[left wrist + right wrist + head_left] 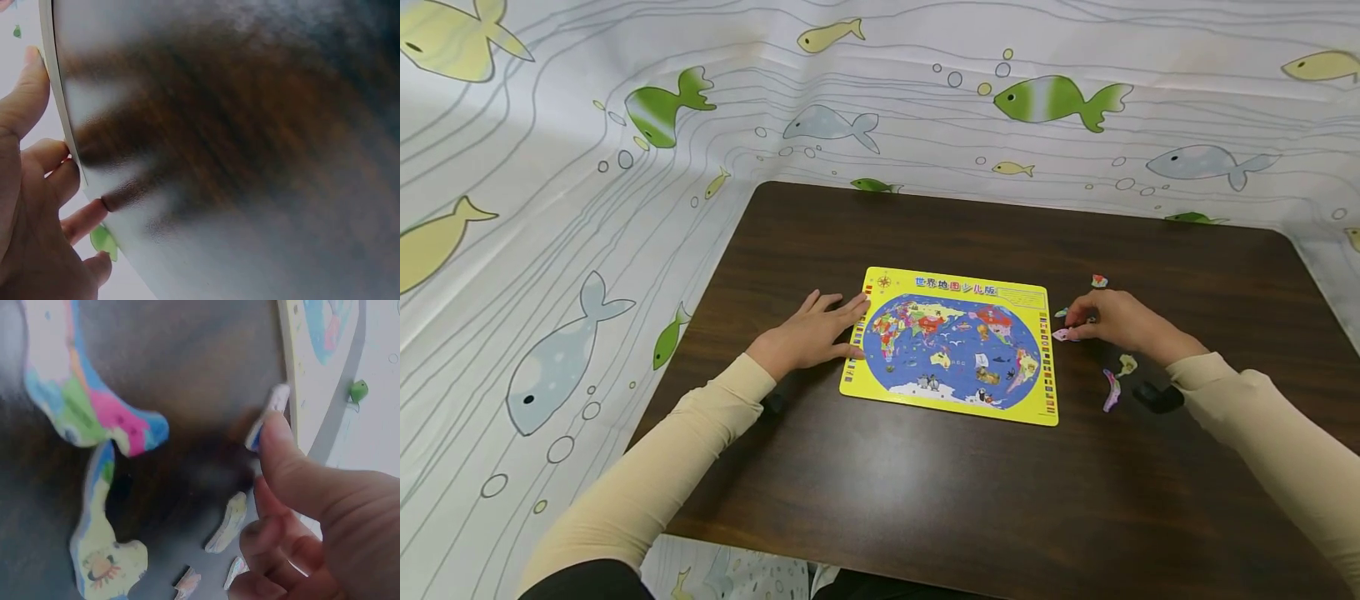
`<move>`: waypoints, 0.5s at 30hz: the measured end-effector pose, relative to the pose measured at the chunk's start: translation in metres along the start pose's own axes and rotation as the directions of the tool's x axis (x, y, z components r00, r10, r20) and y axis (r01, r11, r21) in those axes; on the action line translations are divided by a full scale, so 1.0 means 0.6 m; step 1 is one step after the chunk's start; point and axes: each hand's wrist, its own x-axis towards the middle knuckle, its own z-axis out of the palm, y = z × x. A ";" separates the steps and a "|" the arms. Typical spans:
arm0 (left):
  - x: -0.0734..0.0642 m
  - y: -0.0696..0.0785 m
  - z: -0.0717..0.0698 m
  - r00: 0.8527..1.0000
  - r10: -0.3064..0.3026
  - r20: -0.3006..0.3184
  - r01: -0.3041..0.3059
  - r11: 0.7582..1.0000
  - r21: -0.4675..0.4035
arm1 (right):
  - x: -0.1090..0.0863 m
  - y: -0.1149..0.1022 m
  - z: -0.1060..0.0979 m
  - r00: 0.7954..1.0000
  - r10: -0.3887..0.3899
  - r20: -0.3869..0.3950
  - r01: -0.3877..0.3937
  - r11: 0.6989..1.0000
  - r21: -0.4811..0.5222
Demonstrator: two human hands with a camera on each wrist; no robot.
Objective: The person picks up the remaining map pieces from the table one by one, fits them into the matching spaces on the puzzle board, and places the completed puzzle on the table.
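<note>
Pink piece (1062,335) in right fingers (1084,309), five loose pieces (1111,392), one map board (955,342)

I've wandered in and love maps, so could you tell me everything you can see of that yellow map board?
The yellow map board is a thin, round-cornered rectangle, its material hard to tell. Its blue oval world map shows colourful continents and animals, with flags down both sides and a compass rose and Chinese title above. It lies flat, slightly askew, on the dark brown table, the left hand touching its left edge.
</note>
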 end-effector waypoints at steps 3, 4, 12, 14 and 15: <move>0.000 0.000 0.000 1.000 0.005 -0.004 -0.005 1.000 -0.007 | 0.000 0.000 0.004 1.000 -0.002 -0.004 0.002 1.000 -0.015; 0.000 0.000 0.000 1.000 0.011 -0.007 -0.011 1.000 -0.010 | 0.000 -0.001 0.005 1.000 -0.002 -0.009 0.002 1.000 -0.021; -0.002 -0.002 0.003 0.999 0.029 -0.019 -0.029 0.999 -0.021 | -0.002 -0.001 0.011 1.000 -0.006 -0.031 0.004 0.999 -0.047; -0.002 -0.002 0.003 0.999 0.027 -0.020 -0.028 0.999 -0.024 | -0.005 -0.001 0.010 0.999 0.000 -0.039 -0.002 0.999 -0.035; -0.002 -0.001 0.002 0.999 0.028 -0.020 -0.028 0.999 -0.024 | -0.007 0.000 0.009 0.999 0.002 -0.045 -0.003 1.000 -0.031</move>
